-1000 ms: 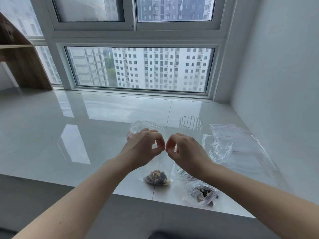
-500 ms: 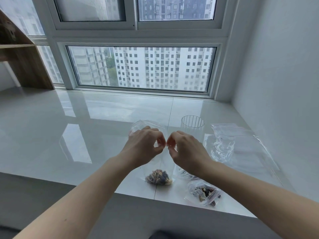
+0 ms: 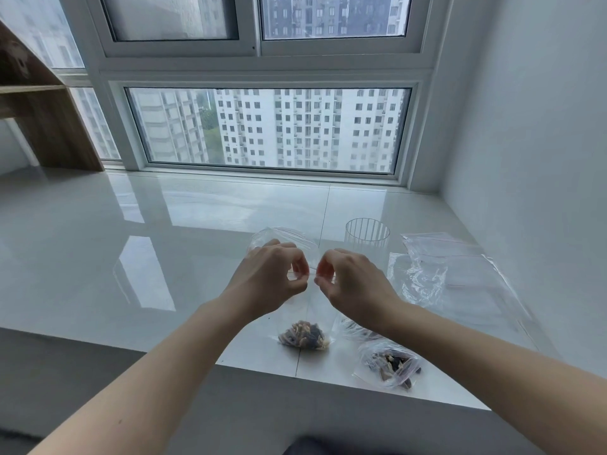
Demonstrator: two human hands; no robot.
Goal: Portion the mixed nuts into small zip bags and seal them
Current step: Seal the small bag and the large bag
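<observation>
Both hands were raised above the near edge of the bench, holding one small zip bag (image 3: 308, 310) by its top. The left hand (image 3: 269, 277) and the right hand (image 3: 353, 284) each pinched the seal strip between thumb and fingers, almost touching one another at its middle. The strip ran left to right between them, so each hand probably had to slide outward along it. The nuts (image 3: 303, 334) hung at the bottom of this bag, just over the bench edge. Another filled bag (image 3: 391, 364) lay to the right near the edge. A clear ribbed cup (image 3: 367, 234) and some empty bags (image 3: 460, 277) stood further back on the right, not in the way.
</observation>
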